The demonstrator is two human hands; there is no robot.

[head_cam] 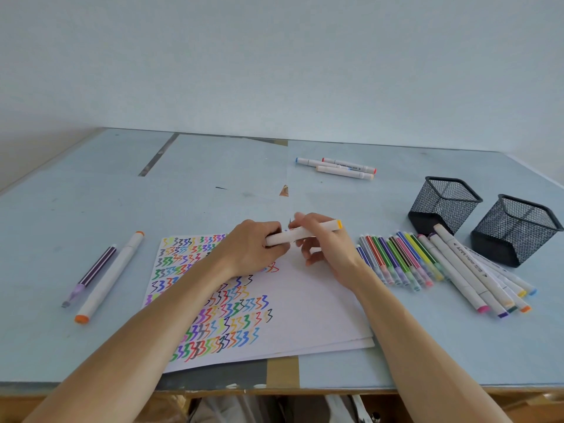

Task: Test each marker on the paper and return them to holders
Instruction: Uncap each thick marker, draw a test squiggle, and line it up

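Both hands hold one white marker point(317, 229) with a yellow-orange end cap, level above the paper's far edge. My left hand point(253, 248) grips its left end in a fist. My right hand point(320, 242) pinches its middle from above. The white paper point(311, 306) lies in front of me, its left part covered in coloured zigzag strokes. Two black mesh holders point(444, 203) point(515, 230) stand at the right and look empty.
Several thin and thick markers point(427, 264) lie in a row right of the paper. Three white markers point(338, 167) rest at the back. A purple pen point(91, 274) and an orange-capped marker point(111, 276) lie at the left. The table's front edge point(274, 389) is close.
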